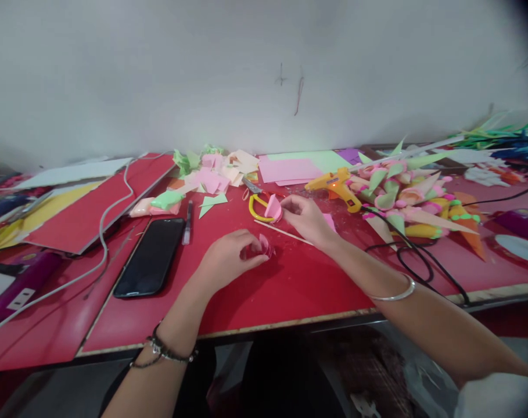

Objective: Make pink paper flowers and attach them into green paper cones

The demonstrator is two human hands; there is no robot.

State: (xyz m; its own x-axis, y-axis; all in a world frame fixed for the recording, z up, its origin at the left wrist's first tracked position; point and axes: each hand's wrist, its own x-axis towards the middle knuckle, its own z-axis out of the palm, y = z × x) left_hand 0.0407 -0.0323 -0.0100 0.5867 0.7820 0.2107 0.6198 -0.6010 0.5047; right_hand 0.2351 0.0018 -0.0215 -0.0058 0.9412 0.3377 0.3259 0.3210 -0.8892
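Observation:
Between the fingertips of my left hand [231, 258] is a small curled pink paper piece [266, 246], held just above the red table. My right hand [309, 219] pinches another pink paper piece [273, 208] by its edge, over the yellow handles of the scissors [257, 210]. A thin wooden stick [285, 232] lies on the table between my hands, its right end close to my right wrist. A further bit of pink paper [330, 222] shows behind my right hand, partly covered by it.
A yellow glue gun [336, 187] lies right of centre, its black cord [414, 255] looping rightward. Beside it is a heap of paper cones [403, 200]. Paper scraps [214, 174] lie at the back. A phone [151, 258] and a pen [187, 223] are at left. The table's front edge [290, 325] is near.

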